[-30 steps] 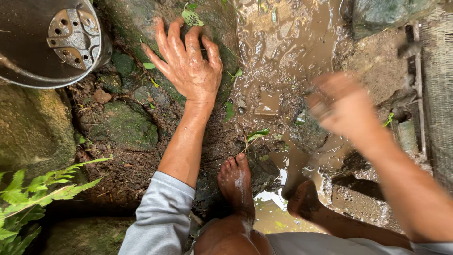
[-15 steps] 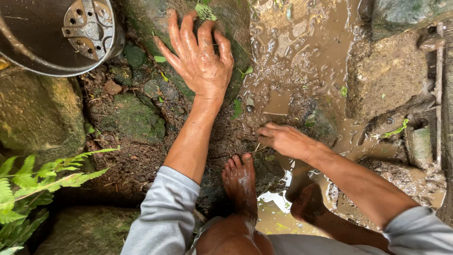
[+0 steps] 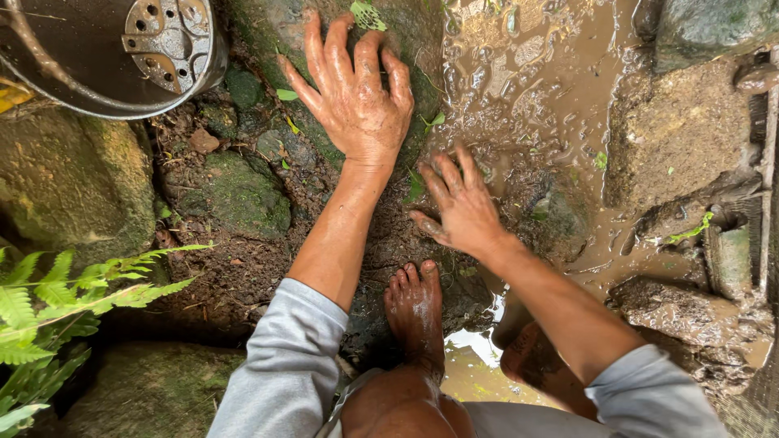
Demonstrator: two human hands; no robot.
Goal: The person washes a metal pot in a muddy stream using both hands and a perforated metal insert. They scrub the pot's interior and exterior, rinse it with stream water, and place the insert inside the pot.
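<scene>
Bare foot is planted on wet ground nearest the camera. Right hand is spread, fingers open, over muddy soil, nothing gripped. Left hand is pressed flat, fingers splayed, on a mossy rock further up. Rock judged heavy, stiff, slippery; edges are the likely hold. Long axis cannot be told. Metal bucket at far left.

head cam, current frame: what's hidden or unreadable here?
- Metal bucket: cut off by the top and left edges; only part of its inside shows.
- Mossy rock under the left hand: the palm covers the contact.
- Right foot: mostly hidden behind the right forearm.
- Ground under the muddy water: opaque, depth unreadable.
- Right hand: touching the mud or hovering, cannot tell.
</scene>
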